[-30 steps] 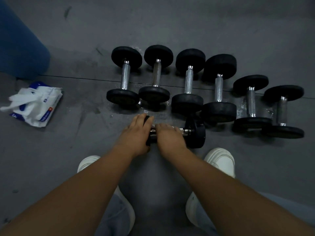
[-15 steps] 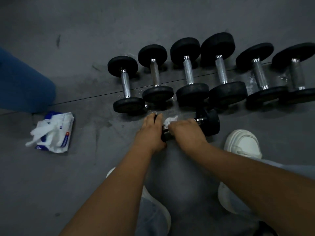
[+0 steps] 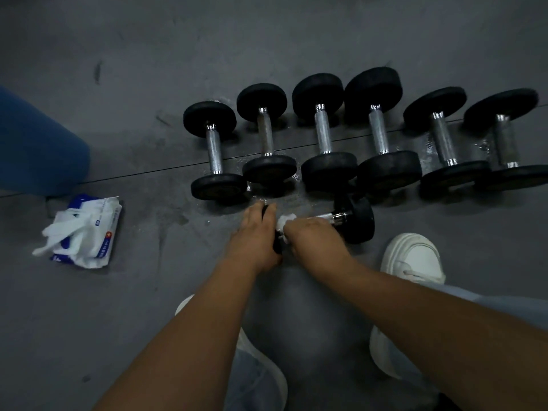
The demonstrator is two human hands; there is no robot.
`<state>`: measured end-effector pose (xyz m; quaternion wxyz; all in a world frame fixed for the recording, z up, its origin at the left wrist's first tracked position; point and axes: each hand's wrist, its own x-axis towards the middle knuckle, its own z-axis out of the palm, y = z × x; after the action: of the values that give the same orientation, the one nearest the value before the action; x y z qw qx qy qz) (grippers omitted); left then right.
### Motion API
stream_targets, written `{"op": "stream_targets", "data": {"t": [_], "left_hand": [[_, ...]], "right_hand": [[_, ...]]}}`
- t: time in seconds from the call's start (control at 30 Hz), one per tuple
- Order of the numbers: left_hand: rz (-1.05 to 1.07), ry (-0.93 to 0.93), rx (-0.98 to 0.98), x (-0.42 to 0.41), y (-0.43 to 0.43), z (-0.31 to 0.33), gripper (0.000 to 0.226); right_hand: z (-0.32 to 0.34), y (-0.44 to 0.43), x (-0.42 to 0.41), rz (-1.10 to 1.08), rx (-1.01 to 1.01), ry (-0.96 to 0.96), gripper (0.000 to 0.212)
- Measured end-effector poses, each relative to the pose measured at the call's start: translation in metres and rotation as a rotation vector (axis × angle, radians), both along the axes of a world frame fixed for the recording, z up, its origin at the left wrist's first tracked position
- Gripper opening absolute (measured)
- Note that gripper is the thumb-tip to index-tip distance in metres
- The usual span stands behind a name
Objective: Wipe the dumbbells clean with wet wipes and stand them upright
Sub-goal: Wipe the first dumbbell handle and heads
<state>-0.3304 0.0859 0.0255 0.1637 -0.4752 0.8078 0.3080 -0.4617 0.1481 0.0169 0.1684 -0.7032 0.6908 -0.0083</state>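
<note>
Dumbbell (image 3: 357, 221) lying; left grip (image 3: 255, 234) holds end, right grip (image 3: 311, 235) clutches wipe (image 3: 285, 221).

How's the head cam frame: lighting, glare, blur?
Head view: dim, black plates of the dumbbell row lose detail; glare on chrome handles and the wet floor patch; left hand and right hand slightly soft, the wipe blown white; floor seam nearly straight.

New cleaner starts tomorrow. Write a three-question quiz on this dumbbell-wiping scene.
1. How many dumbbells form the far row?
2. True or false: the right hand holds a white wipe.
3. The left hand holds: A) a head of the near dumbbell; B) the wipes pack; C) a shoe.
Key: 1 six; 2 true; 3 A.
</note>
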Motion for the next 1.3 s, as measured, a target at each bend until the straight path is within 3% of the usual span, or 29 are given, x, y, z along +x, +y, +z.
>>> {"op": "stream_targets", "data": {"t": [0.13, 0.27, 0.4, 0.53, 0.7, 0.83, 0.97, 1.1, 1.23, 1.3], "left_hand": [[-0.002, -0.006, -0.007, 0.0, -0.001, -0.001, 0.114], [0.008, 0.009, -0.001, 0.001, 0.001, -0.004, 0.113], [0.003, -0.005, -0.015, 0.0, -0.001, -0.004, 0.116], [-0.004, 0.003, -0.023, 0.001, 0.001, -0.004, 0.117], [0.006, -0.006, 0.001, -0.001, -0.002, -0.003, 0.119], [0.005, 0.003, -0.015, -0.001, 0.0, -0.001, 0.117], [-0.001, 0.019, -0.025, 0.0, 0.0, -0.002, 0.115], [0.001, 0.023, -0.027, 0.0, 0.001, -0.003, 0.116], [0.008, 0.009, -0.01, -0.001, -0.002, 0.0, 0.121], [-0.006, 0.005, -0.019, -0.001, 0.0, 0.0, 0.119]], "right_hand": [[-0.004, -0.02, -0.02, -0.086, -0.047, 0.086, 0.009], [0.0, -0.003, 0.005, 0.131, 0.013, 0.065, 0.014], [-0.001, -0.014, -0.019, -0.157, -0.026, 0.013, 0.011], [-0.001, -0.002, -0.02, 0.053, 0.101, 0.014, 0.017], [0.006, -0.022, -0.046, -0.163, 0.074, 0.115, 0.015], [0.004, -0.024, -0.021, -0.099, 0.125, 0.177, 0.027], [-0.009, 0.003, -0.009, -0.083, 0.106, 0.122, 0.043], [0.004, -0.016, -0.037, -0.004, 0.224, -0.017, 0.029], [0.008, -0.009, -0.035, -0.042, 0.273, 0.145, 0.04], [0.01, -0.005, -0.028, 0.01, 0.26, 0.138, 0.039]]}}
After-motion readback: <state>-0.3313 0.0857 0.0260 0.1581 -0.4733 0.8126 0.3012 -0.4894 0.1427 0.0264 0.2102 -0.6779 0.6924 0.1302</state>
